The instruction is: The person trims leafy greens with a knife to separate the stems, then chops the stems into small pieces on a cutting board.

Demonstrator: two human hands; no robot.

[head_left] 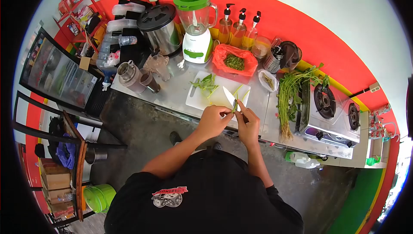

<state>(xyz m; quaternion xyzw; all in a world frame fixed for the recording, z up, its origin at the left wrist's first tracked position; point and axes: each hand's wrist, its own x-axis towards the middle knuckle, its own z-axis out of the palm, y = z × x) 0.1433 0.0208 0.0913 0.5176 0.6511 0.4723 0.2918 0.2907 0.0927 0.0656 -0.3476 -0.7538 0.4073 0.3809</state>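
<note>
The thumb and finger of the left hand [213,121] are pressed together, and they pinch a short green stem [234,109]. The right hand [248,124] has its fingers closed around the knife [229,95]; how each finger lies on the handle, I cannot tell. The two hands are close together, at the near edge of the cutting board [194,100], and the blade points away from the person, over this board. On the board lie green leaves [208,82], at its left part. Behind the board stands a red plastic bag [220,53], open, with chopped greens [234,62] inside. To the right of it there is a small white bag [267,80]. Farther right, a bundle of long green plants [285,100] lies on the metal counter [270,113], just beside the stove [318,124]. Behind the board, to the left, stands a blender [195,47].
</note>
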